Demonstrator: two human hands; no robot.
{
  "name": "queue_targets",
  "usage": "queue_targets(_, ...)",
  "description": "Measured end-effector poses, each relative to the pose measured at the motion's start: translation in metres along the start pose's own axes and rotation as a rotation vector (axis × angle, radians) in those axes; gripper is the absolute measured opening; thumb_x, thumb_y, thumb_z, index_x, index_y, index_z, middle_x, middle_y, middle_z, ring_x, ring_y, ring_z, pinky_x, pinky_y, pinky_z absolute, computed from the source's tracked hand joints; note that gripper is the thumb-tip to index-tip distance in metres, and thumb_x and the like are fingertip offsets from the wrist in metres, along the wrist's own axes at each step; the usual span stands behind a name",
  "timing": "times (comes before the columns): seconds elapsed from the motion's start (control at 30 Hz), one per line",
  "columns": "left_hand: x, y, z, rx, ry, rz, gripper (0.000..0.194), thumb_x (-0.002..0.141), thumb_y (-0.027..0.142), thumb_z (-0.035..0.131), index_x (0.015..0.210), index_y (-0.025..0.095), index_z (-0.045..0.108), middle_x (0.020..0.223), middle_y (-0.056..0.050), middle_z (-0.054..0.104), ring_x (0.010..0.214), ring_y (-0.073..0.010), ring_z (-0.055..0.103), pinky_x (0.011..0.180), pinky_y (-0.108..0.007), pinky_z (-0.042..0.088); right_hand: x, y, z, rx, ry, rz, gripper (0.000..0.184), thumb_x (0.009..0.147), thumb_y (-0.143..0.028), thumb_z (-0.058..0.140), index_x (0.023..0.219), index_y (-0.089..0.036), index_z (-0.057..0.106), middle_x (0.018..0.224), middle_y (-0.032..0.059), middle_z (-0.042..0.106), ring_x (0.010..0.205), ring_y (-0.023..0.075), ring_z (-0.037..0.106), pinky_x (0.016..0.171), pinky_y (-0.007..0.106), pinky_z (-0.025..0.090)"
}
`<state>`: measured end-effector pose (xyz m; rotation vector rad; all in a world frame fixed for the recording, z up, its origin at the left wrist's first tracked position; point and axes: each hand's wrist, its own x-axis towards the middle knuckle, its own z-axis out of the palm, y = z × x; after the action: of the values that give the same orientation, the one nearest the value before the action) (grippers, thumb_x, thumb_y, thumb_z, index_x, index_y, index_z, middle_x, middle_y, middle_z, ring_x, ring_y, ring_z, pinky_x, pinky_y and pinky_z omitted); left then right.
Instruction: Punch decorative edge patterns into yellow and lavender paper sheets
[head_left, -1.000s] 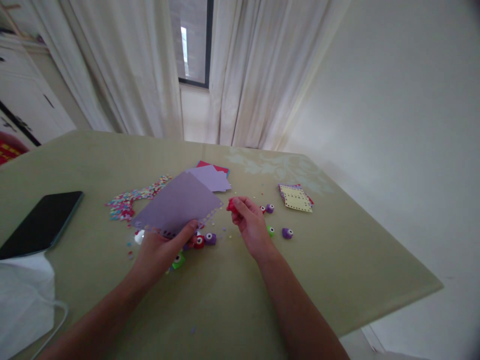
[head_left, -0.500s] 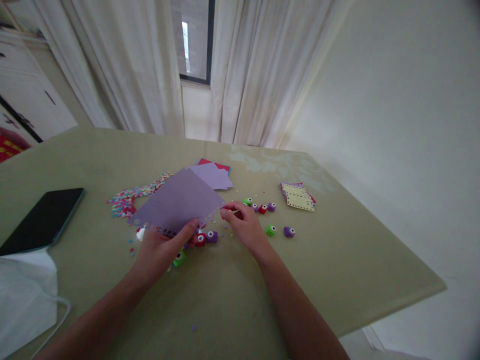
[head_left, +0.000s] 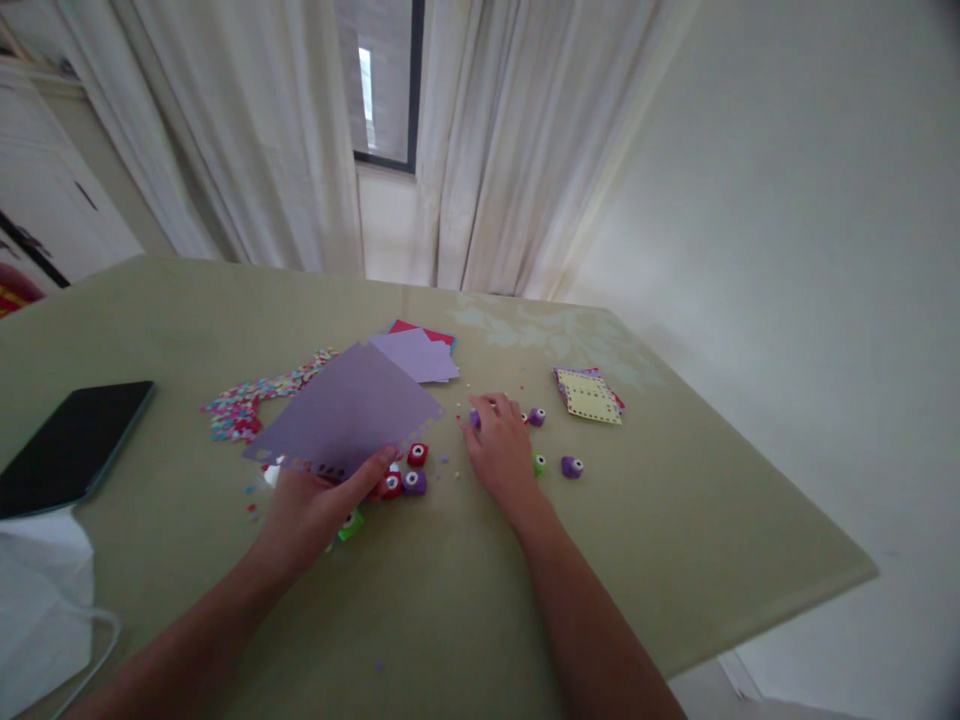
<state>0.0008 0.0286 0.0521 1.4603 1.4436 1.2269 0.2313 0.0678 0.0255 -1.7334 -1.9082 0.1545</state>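
Note:
My left hand (head_left: 311, 510) pinches the lower edge of a purple paper sheet (head_left: 349, 405), thumb on top. Punched holes run along the sheet's two lower edges. Under and beside that hand lie small craft punches: a red punch (head_left: 418, 455), another red one, a purple punch (head_left: 413, 483) and a green punch (head_left: 350, 525). My right hand (head_left: 499, 440) is closed, palm down, with a purple craft punch (head_left: 475, 418) at its fingertips. It partly hides a row of punches, whose end purple punch (head_left: 537, 416) shows. A green punch (head_left: 539, 463) and a purple punch (head_left: 572, 467) sit to its right.
Paper confetti (head_left: 255, 400) is heaped behind the sheet. Plain purple and red papers (head_left: 416, 355) lie farther back. A stack of hole-edged cards (head_left: 590, 396) is at right. A dark tablet (head_left: 71, 445) and a white face mask (head_left: 45, 600) lie at left.
My right hand has left the sheet's right corner and moved right to the row of punches. A red punch now lies on the table beside the sheet. My left hand still holds the sheet.

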Motion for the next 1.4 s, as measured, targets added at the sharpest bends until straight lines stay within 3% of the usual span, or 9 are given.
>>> queue_targets(0.13,0.000,0.000,0.000,-0.012,-0.020,-0.015,0.038,0.076,0.054,0.078,0.054,0.025,0.067,0.058,-0.004,0.073,0.058,-0.0247,0.069,0.057,-0.033,0.058,0.002,0.009,0.000,-0.181,-0.130,-0.006,0.029,0.097,-0.013,0.061,0.122,-0.019,0.075,0.125,0.0163,0.068,0.118,0.0331,0.058,0.107,0.046,0.044)
queue_targets(0.33,0.001,0.005,0.000,-0.049,-0.041,-0.020,0.034,0.074,0.052,0.081,0.060,0.024,0.069,0.072,-0.005,0.079,0.070,-0.0275,0.073,0.061,-0.034,0.060,0.002,0.004,0.008,0.015,-0.166,0.063,0.033,0.094,-0.010,0.064,0.125,-0.017,0.072,0.124,0.0149,0.068,0.110,0.0256,0.067,0.101,0.035,0.050)
queue_targets(0.53,0.003,-0.006,0.000,-0.085,-0.092,-0.051,0.035,0.074,0.055,0.081,0.072,0.020,0.077,0.069,-0.005,0.078,0.061,-0.0250,0.071,0.054,-0.031,0.055,0.001,0.002,0.007,0.163,-0.099,0.112,0.028,0.087,-0.014,0.073,0.114,-0.020,0.076,0.116,0.0128,0.073,0.106,0.0271,0.068,0.100,0.041,0.050)
queue_targets(0.6,0.003,-0.006,0.000,-0.102,-0.072,-0.069,0.037,0.075,0.056,0.080,0.068,0.021,0.077,0.067,-0.006,0.078,0.062,-0.0256,0.072,0.055,-0.031,0.055,0.002,0.001,0.006,0.383,-0.061,0.195,0.025,0.086,-0.024,0.077,0.111,-0.020,0.077,0.107,0.0102,0.075,0.095,0.0247,0.069,0.094,0.041,0.053)
queue_targets(0.7,0.004,-0.004,-0.001,-0.117,-0.048,-0.052,0.040,0.079,0.057,0.076,0.063,0.021,0.075,0.064,-0.005,0.076,0.061,-0.0241,0.071,0.056,-0.031,0.054,0.003,-0.005,0.003,0.940,-0.080,0.346,0.027,0.085,-0.037,0.079,0.106,-0.020,0.079,0.092,0.0046,0.075,0.080,0.0188,0.069,0.084,0.037,0.056)
queue_targets(0.8,0.004,-0.006,-0.001,-0.112,-0.037,-0.011,0.039,0.084,0.055,0.073,0.065,0.021,0.075,0.064,-0.004,0.075,0.060,-0.0216,0.068,0.057,-0.030,0.053,0.002,-0.014,-0.003,1.436,-0.147,0.413,0.034,0.073,-0.038,0.091,0.100,-0.020,0.079,0.095,0.0031,0.077,0.086,0.0167,0.072,0.086,0.032,0.058)
queue_targets(0.87,0.005,-0.010,-0.002,-0.105,-0.024,0.002,0.037,0.087,0.052,0.072,0.068,0.021,0.075,0.066,-0.003,0.076,0.061,-0.0214,0.068,0.059,-0.030,0.053,0.001,-0.020,-0.005,1.561,-0.202,0.433,0.040,0.067,-0.038,0.097,0.096,-0.020,0.078,0.096,0.0033,0.078,0.086,0.0157,0.073,0.082,0.029,0.059)
queue_targets(1.03,0.005,-0.013,-0.002,-0.088,0.005,0.010,0.034,0.087,0.050,0.072,0.072,0.020,0.077,0.069,-0.004,0.078,0.063,-0.0219,0.070,0.060,-0.030,0.054,-0.004,-0.031,-0.006,1.538,-0.218,0.439,0.044,0.065,-0.047,0.098,0.093,-0.019,0.079,0.080,-0.0011,0.073,0.060,0.0082,0.059,0.058,0.021,0.049)
queue_targets(1.4,0.002,-0.003,0.001,-0.104,-0.021,-0.066,0.035,0.078,0.054,0.075,0.067,0.020,0.075,0.062,-0.003,0.075,0.055,-0.0226,0.069,0.050,-0.029,0.054,-0.008,-0.039,-0.003,1.485,-0.166,0.382,0.043,0.068,-0.057,0.094,0.086,-0.022,0.077,0.074,-0.0012,0.067,0.060,0.0114,0.052,0.058,0.027,0.041)
